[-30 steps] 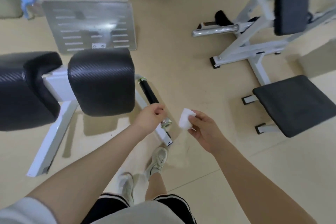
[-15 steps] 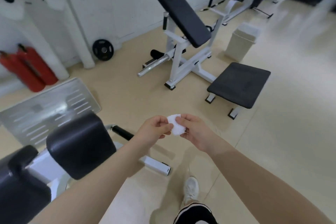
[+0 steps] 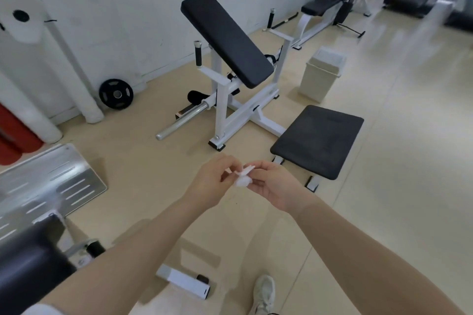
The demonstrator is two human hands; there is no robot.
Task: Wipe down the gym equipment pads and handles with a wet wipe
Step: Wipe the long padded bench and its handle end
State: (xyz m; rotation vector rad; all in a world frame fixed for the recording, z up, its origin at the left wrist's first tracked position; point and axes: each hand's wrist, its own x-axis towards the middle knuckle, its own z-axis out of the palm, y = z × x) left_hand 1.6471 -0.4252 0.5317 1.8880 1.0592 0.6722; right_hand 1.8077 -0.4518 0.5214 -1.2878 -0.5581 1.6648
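Note:
A small crumpled white wet wipe [image 3: 243,178] is pinched between the fingertips of my left hand [image 3: 210,181] and my right hand [image 3: 271,186], held in front of me at mid-frame. Beyond them stands a white-framed bench with a slanted black arm pad [image 3: 227,41], a low black seat pad [image 3: 318,140] and a short black handle [image 3: 197,55]. At the bottom left is the black rolled pad [image 3: 28,261] of the machine beside me.
A cream waste bin [image 3: 321,75] stands right of the bench. A chrome bar [image 3: 183,120], a black weight plate [image 3: 116,94] and white posts sit by the wall. A ridged metal footplate [image 3: 43,186] lies left. More benches are at the back.
My view has swung up from the black pads to the room. My left hand left the black handle and joined my right hand on the wipe, which is now being pulled between both.

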